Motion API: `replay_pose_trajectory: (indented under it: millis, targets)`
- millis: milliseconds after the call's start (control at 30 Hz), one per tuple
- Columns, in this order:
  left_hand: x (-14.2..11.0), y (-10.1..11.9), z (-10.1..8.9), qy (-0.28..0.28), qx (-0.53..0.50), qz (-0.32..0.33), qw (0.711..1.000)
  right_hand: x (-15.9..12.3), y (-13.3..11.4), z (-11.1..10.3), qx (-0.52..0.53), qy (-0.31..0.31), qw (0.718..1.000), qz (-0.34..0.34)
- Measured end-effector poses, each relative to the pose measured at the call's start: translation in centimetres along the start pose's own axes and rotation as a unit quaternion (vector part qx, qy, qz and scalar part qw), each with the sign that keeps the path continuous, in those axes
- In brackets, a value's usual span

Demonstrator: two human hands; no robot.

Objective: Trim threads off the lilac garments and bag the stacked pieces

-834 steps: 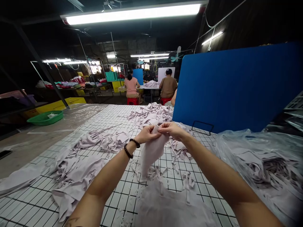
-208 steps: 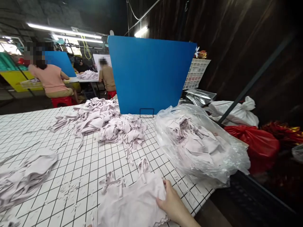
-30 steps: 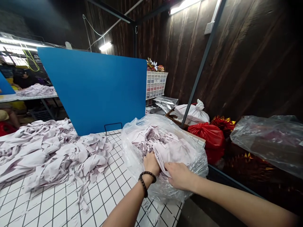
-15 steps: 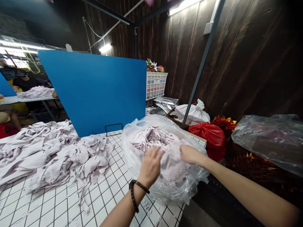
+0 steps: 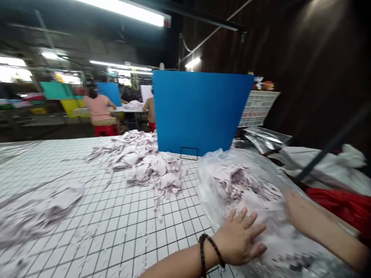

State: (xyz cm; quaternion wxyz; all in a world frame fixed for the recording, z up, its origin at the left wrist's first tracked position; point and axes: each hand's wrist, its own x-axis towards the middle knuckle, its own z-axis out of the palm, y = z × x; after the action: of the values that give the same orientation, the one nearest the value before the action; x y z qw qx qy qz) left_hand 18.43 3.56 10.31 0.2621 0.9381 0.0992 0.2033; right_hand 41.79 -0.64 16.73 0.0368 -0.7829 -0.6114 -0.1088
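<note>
My left hand, with a dark beaded bracelet at the wrist, is spread open at the near side of a clear plastic bag. Its fingers reach over pale pinkish fabric pieces heaped inside the bag; whether they press on them I cannot tell. My right hand is at the right part of the bag, against the fabric. Motion smears it and its fingers are hidden. A loose heap of pale fabric pieces lies left of the bag on the white gridded table.
An upright blue board stands behind the bag on a black wire stand. More fabric lies at the left. At the right are a white crate, silver packaging and a red bag. Several people sit farther back.
The view has swung left, so the bag and blue board appear farther right and more of the table shows. My left hand's fingers have spread apart. My right hand stays by the bag's fabric.
</note>
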Motion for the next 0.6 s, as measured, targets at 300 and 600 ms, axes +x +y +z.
replay_pose_trajectory:
  millis: [300,600]
  targets:
    - [-22.1,-0.4,-5.3,0.140,-0.130,-0.352,0.916,7.1,-31.6,5.8,0.032,-0.114,0.946,-0.301]
    - [-34.8,-1.5,-8.4,0.282,-0.149,-0.536,0.782,0.9,-40.5,7.3,0.107,-0.138,0.912,-0.372]
